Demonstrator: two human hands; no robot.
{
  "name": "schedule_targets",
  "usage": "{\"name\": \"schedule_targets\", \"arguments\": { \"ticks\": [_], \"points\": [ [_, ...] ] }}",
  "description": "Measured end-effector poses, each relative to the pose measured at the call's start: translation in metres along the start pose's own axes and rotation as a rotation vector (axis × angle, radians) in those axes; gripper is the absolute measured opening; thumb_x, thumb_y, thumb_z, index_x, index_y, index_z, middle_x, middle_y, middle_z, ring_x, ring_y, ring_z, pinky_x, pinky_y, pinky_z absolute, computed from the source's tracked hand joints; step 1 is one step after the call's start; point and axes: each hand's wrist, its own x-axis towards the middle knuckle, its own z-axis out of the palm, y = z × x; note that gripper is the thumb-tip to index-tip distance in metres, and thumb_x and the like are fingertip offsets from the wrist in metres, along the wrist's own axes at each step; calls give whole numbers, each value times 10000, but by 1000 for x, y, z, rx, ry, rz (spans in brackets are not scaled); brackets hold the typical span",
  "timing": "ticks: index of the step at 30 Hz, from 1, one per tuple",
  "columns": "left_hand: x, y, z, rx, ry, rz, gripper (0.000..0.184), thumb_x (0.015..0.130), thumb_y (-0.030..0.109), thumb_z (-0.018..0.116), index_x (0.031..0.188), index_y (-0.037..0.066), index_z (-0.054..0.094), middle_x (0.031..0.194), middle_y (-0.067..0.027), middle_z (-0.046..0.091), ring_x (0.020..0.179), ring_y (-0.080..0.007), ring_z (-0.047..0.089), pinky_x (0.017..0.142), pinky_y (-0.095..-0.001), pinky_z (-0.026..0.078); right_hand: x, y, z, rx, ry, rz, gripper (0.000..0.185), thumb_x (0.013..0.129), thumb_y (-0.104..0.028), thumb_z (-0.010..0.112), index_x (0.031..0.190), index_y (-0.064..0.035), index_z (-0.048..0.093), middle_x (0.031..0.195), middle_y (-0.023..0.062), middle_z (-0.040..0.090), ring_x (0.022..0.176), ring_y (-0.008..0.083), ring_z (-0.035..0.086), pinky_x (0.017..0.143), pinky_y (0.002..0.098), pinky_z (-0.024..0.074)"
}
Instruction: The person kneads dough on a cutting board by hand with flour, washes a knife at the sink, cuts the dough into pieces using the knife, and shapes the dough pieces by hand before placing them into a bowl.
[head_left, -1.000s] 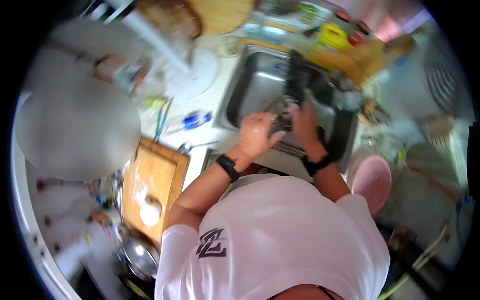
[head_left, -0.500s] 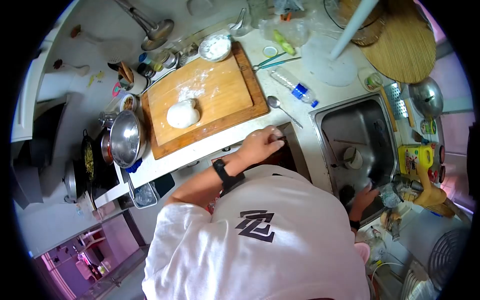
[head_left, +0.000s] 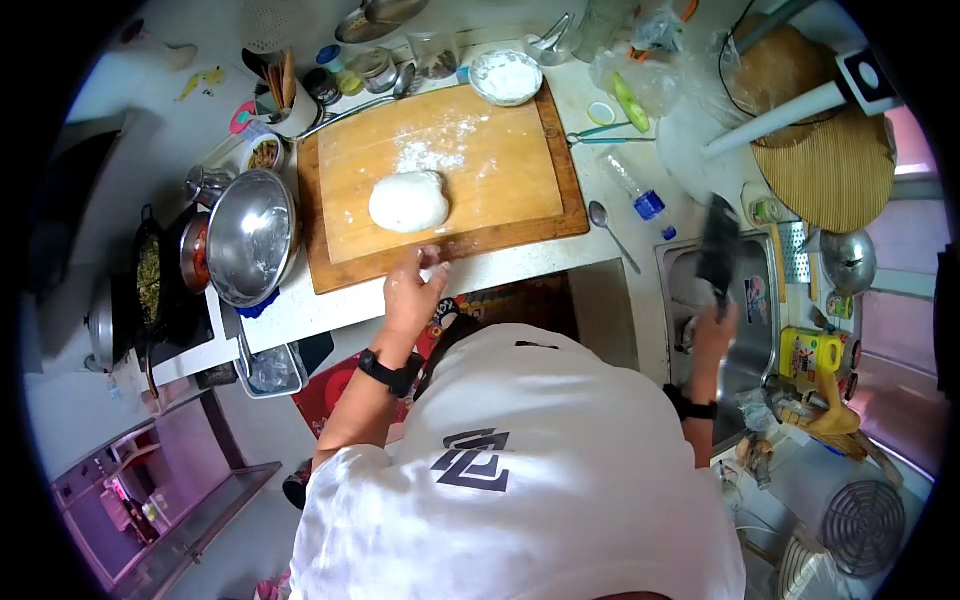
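Observation:
My left hand (head_left: 412,293) is at the front edge of the wooden cutting board (head_left: 575,215), fingers apart and holding nothing. A smooth lump of white dough (head_left: 409,201) lies on the board just beyond the fingertips, apart from them. Loose flour (head_left: 430,157) is scattered behind the dough. Over the sink, my right hand (head_left: 713,335) grips the handle of a broad, dark-bladed kitchen knife (head_left: 717,250), its blade raised and blurred by motion. A white bowl of flour (head_left: 506,78) stands at the board's far right corner.
The steel sink (head_left: 765,345) is at the right, with a yellow bottle (head_left: 808,350) beside it. A spoon (head_left: 613,235) and a plastic bottle (head_left: 640,195) lie between board and sink. A steel bowl (head_left: 252,238) stands left, near a wok (head_left: 150,275) of green food.
My left hand has moved left to the board's front edge, its fingers spreading. My right hand has come up from the sink with the knife. The view has shifted.

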Motion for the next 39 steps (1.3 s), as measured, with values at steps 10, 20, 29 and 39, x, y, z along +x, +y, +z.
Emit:
{"name": "schedule_targets", "arguments": {
  "ticks": [10,20,29,39],
  "points": [
    [64,-37,-44,289,158,441,456,753,142,783,1198,82,701,1235,-206,635,1143,-399,575,1003,-477,470,-38,-291,148,89,-613,-788,351,890,-228,747,1159,-45,615,1013,191,689,911,410,666,778,442,537],
    [90,-58,-45,349,53,456,437,746,218,802,1162,113,716,1155,-173,637,1060,-367,586,882,-469,493,-21,-356,201,-145,-733,-1131,256,909,-280,705,997,-79,574,896,157,665,849,397,652,716,505,511],
    [93,-48,-41,426,18,357,360,760,253,766,1096,127,734,1117,-125,622,1037,-324,555,865,-457,449,3,-357,226,-242,-863,-1230,232,939,-292,651,993,-79,577,863,161,662,801,395,659,681,513,508],
    [93,-47,-32,474,42,299,379,758,258,767,1109,120,727,1104,-121,631,1053,-334,558,907,-478,446,2,-373,262,-145,-951,-1301,177,951,-209,606,1022,-49,577,847,192,650,771,401,666,657,515,511]
  ]
}}
